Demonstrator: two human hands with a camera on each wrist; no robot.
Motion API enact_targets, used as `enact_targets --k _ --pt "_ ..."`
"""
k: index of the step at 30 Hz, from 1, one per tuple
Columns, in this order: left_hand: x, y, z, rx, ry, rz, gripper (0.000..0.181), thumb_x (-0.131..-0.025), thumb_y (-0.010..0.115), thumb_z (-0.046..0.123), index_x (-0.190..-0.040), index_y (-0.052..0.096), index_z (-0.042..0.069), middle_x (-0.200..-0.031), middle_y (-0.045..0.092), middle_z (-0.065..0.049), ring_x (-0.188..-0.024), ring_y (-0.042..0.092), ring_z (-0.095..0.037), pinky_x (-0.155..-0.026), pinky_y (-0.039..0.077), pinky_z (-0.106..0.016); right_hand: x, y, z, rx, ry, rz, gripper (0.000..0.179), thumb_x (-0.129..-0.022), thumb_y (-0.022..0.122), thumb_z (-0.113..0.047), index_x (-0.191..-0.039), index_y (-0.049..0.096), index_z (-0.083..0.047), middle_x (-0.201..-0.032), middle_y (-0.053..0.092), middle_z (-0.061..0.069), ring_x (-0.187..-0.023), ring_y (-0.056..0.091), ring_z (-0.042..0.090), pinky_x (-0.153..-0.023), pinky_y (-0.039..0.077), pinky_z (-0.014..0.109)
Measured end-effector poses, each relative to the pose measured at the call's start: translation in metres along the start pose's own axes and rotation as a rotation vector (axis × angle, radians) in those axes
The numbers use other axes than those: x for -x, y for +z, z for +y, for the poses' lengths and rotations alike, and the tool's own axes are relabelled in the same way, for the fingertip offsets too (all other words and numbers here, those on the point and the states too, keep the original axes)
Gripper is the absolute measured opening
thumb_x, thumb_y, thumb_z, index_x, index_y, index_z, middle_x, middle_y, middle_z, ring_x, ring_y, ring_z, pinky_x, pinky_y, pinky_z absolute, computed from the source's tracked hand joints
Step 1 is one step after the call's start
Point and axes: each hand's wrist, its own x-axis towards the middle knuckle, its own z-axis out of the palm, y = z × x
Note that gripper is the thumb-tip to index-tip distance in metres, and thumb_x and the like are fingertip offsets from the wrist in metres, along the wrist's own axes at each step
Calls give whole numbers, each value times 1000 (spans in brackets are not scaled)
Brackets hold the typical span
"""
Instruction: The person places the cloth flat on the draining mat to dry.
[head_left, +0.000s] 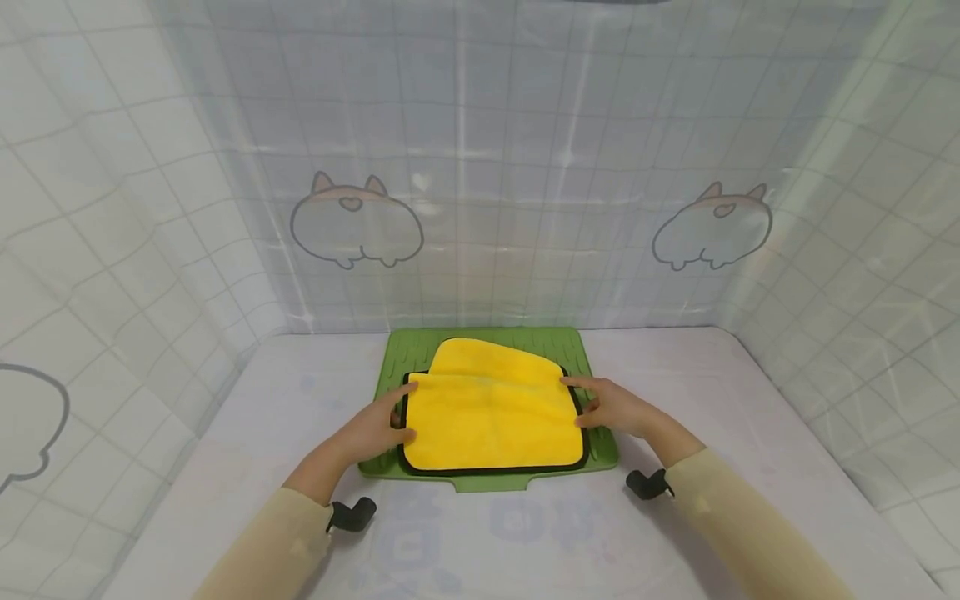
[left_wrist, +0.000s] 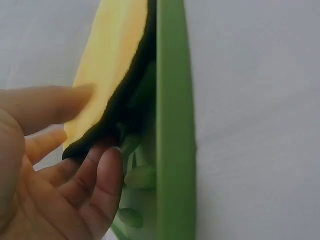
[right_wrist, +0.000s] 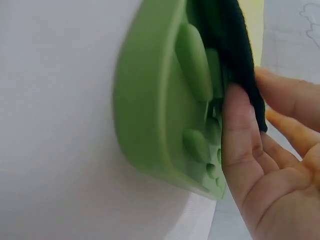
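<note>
A yellow cloth [head_left: 491,429] with a black border lies folded over on a green ridged tray [head_left: 491,482], its back layer showing unevenly behind the front one. At its left edge my left hand [head_left: 371,427] pinches the cloth; the left wrist view shows the thumb on the yellow face [left_wrist: 112,45] and other fingers under the dark border. My right hand [head_left: 618,407] pinches the opposite edge. In the right wrist view the black border [right_wrist: 245,65] runs between the right thumb and fingers, raised off the tray's ridges [right_wrist: 194,62].
The tray stands on a pale table covering [head_left: 300,392] with faint printed marks. White gridded sheets [head_left: 510,167] with cartoon animal drawings rise behind and along both sides. A dark wrist-worn piece [head_left: 354,514] sits by the left sleeve, another [head_left: 647,484] by the right.
</note>
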Motion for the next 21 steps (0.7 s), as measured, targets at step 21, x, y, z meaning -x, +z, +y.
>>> enact_targets --k 21 --pt "-31 -9 -4 144 10 91 56 -106 53 26 -155 35 8 -146 44 -26 -97 61 -28 -74 53 -36 -41 -16 -4 -281 -6 -20 45 -106 53 -23 -149 47 -11 -152 42 20 -127 53 34 -99 50 47"
